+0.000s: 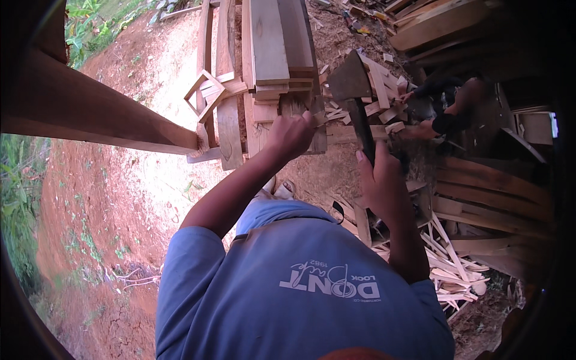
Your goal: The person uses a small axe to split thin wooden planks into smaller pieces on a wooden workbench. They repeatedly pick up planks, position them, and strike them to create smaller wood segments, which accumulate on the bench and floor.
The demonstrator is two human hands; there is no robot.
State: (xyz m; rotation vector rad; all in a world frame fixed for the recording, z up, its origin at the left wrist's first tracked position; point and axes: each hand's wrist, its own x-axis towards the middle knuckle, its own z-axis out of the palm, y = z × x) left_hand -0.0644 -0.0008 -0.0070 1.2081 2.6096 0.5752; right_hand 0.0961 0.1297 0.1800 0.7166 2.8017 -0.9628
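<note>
My right hand (384, 180) is closed around the dark handle of a hatchet (350, 79), whose broad metal head is raised above the wood scraps. My left hand (291, 135) is closed at the near end of the stacked planks (268, 45). Whatever its fingers hold is hidden or too small to name. A pale bit of wood (320, 117) shows just right of its fingertips. Left of the planks, a small square wooden frame (204, 96) lies tilted on the long boards.
A thick wooden post (108, 108) juts in from the left. Offcuts (377, 84) and wood strips (450, 270) litter the right side. Another person (456, 111) works there, arms reaching towards the scraps. Boards (492, 192) are stacked at far right. Reddish bare ground (102, 204) slopes away left.
</note>
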